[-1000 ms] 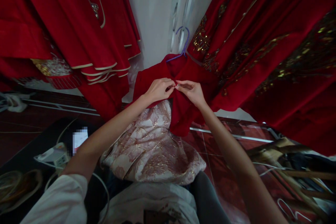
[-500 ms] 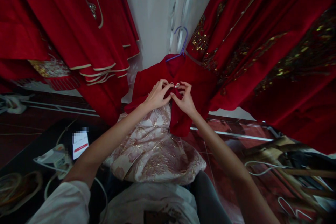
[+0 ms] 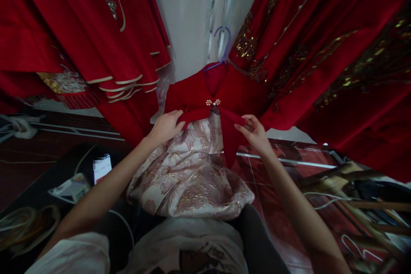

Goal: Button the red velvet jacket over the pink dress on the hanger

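Nearest to us: our white shirt (image 3: 173, 235) and our lap, with pale pink-and-gold brocade (image 3: 192, 180) bunched across it. On our left, a black tabletop (image 3: 61, 165). Coiled cord (image 3: 19, 224) lies toward its left edge, a white packet (image 3: 72, 188) farther in, a phone (image 3: 103, 169) near its far edge, partly behind our forearm. Low on our right, a wooden frame (image 3: 356, 205) with dark stuff in it, too dim to name.

Ahead, the red jacket (image 3: 189, 98) hangs on a purple hanger (image 3: 227, 47), its hem down over the upper brocade. Our left hand (image 3: 167, 126) grips the jacket's lower front edge between thumb and fingers. Our right hand (image 3: 253, 132) pinches the opposite front edge, thumb against fingers. We hold the two edges well apart, so brocade shows between them. Just above that gap, a beaded flower clasp (image 3: 213, 102) sits at the jacket's centre, just below the neck opening; neither hand touches it.

Farther back, red garments with pale trim (image 3: 122, 17) hang left, red ones with gold sequins (image 3: 321, 64) right, a pale panel (image 3: 183, 17) with metal strips between.
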A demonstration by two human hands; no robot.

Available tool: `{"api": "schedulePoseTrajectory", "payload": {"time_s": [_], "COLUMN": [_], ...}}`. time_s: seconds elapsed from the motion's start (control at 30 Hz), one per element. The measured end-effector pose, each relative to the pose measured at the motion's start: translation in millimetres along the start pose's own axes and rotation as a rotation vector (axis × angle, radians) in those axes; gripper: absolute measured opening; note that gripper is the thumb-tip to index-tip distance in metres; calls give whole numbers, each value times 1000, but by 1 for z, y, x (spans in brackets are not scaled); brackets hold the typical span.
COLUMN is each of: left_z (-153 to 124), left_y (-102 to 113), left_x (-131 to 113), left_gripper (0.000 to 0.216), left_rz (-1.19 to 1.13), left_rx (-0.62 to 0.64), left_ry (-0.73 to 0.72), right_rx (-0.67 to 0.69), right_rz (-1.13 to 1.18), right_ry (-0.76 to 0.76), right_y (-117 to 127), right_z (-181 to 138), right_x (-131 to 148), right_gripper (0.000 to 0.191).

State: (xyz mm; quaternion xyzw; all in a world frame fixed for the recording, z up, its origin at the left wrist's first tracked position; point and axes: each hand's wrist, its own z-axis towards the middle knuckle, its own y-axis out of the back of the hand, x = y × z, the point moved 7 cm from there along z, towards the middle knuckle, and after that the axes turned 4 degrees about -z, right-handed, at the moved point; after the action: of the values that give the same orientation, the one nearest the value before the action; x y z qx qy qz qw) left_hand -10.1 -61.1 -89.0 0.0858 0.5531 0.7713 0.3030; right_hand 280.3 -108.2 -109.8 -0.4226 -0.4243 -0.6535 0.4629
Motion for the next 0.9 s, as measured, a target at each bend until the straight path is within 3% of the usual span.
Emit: {"api": "schedulePoseTrajectory", "payload": {"time_s": [0.1,0.23,0.33,0.47,0.63,0.67,0.8,0.9], "left_z": [-3,-5,-14,-30,-21,-14,9,15], "left_y": [-14,-60,-86,-89,-68,-64,-48,-64], "left_x": [-29,-68,-90,-97,-57,-43,25,45], "left_gripper": [23,27,27,29,31,30,15,23], "left_rz": [-165,-417,-503,-491,-625,-640,-597,-694], "left_rx": [73,132,147,206,278,225,-218,-245], "left_ry": [23,-37,-147,-268,-230,-180,159,288], "right_rx": [30,166,238,256,277,274,256,246], "right_rz": [-16,-105,-307,-609,-688,-675,-580,-503], "right_ry": [98,275,367,443,443,441,429,432], "right_y": [-16,-63,-101,-130,-137,-136,-132,-133], "right_z": [-6,-17,-20,-10,9,10,12,13], "right_x": [33,66,68,46,12,8,1,1], "right_gripper": [30,24,25,30,33,34,38,42]}}
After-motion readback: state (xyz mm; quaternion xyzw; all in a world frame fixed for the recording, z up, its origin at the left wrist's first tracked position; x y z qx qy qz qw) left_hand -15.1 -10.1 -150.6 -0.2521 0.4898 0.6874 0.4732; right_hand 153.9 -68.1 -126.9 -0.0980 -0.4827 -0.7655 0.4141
